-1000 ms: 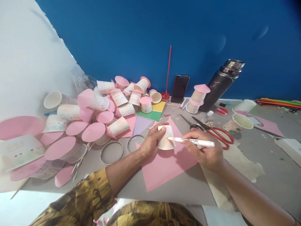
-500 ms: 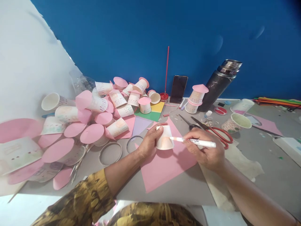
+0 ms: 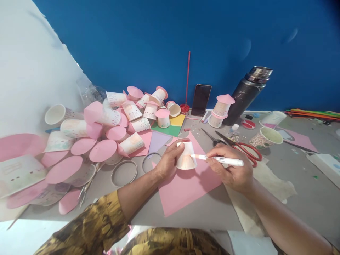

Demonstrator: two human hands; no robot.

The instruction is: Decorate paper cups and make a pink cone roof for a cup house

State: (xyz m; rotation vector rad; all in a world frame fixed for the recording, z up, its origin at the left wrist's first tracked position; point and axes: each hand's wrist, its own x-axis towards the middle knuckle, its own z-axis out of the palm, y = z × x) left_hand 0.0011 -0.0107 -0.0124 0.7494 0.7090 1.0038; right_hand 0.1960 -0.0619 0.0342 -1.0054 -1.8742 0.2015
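My left hand (image 3: 170,159) wraps round an upturned white paper cup (image 3: 186,157) that stands on a pink paper sheet (image 3: 186,186). My right hand (image 3: 231,170) grips a white acrylic marker (image 3: 221,160) like a pen. Its pale tip touches the cup's right side. Faint orange colour shows low on the cup's wall.
A heap of decorated cups with pink paper lids (image 3: 119,117) fills the left. Two metal rings (image 3: 124,173) lie by my left forearm. Red-handled scissors (image 3: 243,148), a patterned cup (image 3: 265,137), a black flask (image 3: 247,94), a phone (image 3: 201,100) and a beige cloth (image 3: 268,184) lie around.
The marker tip has shifted slightly along the cup's side; the cup and both hands stay almost where they were. The view has drifted a little.
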